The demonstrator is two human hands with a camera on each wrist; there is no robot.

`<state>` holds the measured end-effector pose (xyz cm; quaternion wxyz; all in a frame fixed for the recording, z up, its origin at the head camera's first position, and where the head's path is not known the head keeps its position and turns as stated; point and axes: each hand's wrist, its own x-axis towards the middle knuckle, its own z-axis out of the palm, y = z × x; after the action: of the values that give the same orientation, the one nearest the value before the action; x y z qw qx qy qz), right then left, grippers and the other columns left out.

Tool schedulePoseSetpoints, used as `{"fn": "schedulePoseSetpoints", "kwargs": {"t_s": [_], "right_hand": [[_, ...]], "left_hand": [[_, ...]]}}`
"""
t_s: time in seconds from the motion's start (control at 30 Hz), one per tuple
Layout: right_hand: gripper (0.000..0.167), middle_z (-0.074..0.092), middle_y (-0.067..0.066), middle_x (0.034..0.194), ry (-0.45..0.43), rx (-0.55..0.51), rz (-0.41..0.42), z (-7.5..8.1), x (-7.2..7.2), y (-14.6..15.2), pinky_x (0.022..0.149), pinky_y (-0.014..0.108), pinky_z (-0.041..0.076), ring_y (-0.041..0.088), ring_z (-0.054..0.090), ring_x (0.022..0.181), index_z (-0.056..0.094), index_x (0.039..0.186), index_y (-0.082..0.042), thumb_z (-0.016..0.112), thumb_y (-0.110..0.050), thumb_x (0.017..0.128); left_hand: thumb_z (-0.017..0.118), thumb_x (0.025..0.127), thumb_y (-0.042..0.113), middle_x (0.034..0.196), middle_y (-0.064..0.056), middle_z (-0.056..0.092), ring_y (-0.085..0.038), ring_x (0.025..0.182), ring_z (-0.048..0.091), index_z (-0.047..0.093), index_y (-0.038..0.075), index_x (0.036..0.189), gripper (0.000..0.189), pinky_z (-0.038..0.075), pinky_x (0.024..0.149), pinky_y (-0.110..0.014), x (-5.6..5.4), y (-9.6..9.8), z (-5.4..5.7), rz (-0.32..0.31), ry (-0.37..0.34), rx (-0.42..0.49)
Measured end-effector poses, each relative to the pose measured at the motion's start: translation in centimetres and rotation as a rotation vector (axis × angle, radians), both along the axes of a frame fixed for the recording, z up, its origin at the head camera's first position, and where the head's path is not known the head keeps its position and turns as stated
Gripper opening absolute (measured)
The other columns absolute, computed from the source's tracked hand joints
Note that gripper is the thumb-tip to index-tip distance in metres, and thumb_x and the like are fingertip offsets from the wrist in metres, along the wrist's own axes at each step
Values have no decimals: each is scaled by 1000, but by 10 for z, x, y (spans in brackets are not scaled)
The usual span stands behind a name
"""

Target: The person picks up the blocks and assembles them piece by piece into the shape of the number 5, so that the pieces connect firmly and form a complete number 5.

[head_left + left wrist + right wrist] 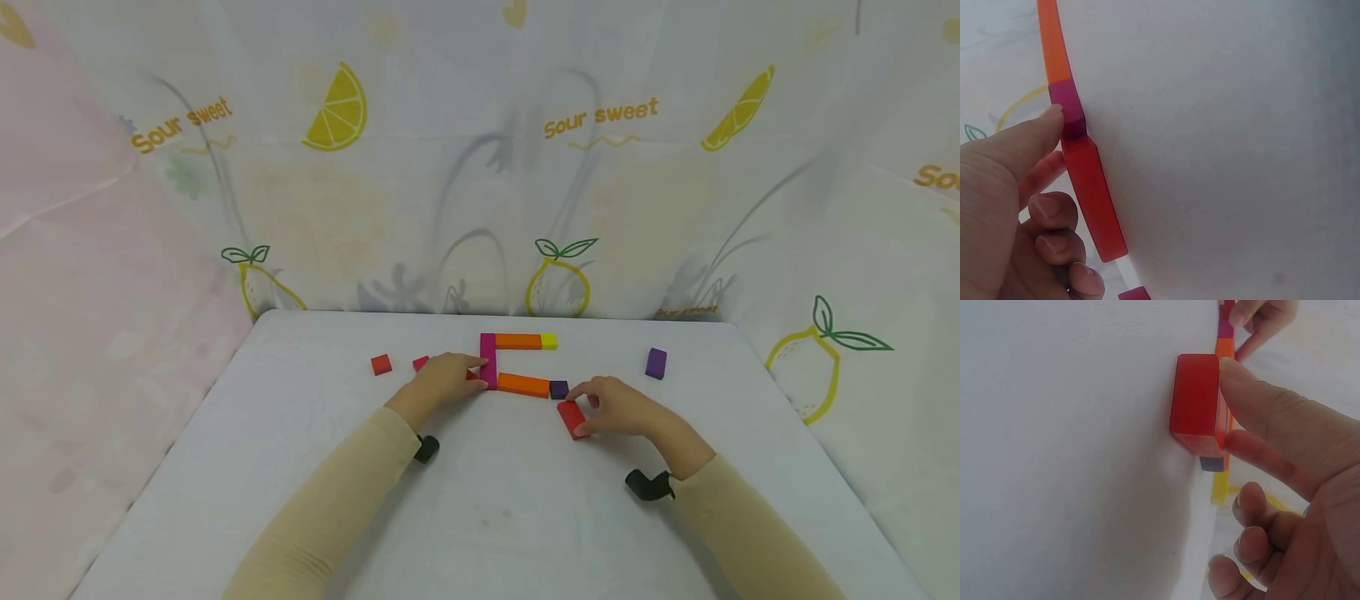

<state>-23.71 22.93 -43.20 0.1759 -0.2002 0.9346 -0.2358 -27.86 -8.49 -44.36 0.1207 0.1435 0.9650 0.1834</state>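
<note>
My left hand (444,379) touches a long magenta block (488,346) with straight thumb and index finger. In the left wrist view the thumb lies against the magenta block's near end (1067,103), and a red block (1094,197) is beside these fingers, mostly covered in the head view. My right hand (621,407) pinches a red rectangular block (572,419) between thumb and index finger. This block is close to a small dark purple block (558,389), which adjoins an orange bar (523,384). That bar reaches back to the magenta block.
Another orange bar (518,342), ending in a yellow block (549,342), extends from the magenta block's far end. A red block (381,364) and a partly covered magenta block (421,363) lie left; a purple block (656,363) lies right. A printed curtain (465,192) hangs behind the white table (480,492).
</note>
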Motion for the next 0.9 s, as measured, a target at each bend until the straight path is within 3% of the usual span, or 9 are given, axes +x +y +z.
{"fn": "schedulePoseSetpoints", "kwargs": {"t_s": [0.53,0.9], "right_hand": [[50,56,0,97,-4,28,60,2,-5,-6,74,33,47,20,50,93,69,128,-21,85,-28,81],[50,58,1,102,7,29,35,3,-3,-7,79,34,48,21,51,97,69,128,-20,85,-27,81]], "left_hand": [[66,96,39,125,-7,67,-26,116,58,55,26,145,52,48,101,-42,1,0,1,-17,6,2],[66,96,39,127,-7,66,-25,114,57,55,26,145,52,47,102,-42,0,-1,0,-12,4,6]]}}
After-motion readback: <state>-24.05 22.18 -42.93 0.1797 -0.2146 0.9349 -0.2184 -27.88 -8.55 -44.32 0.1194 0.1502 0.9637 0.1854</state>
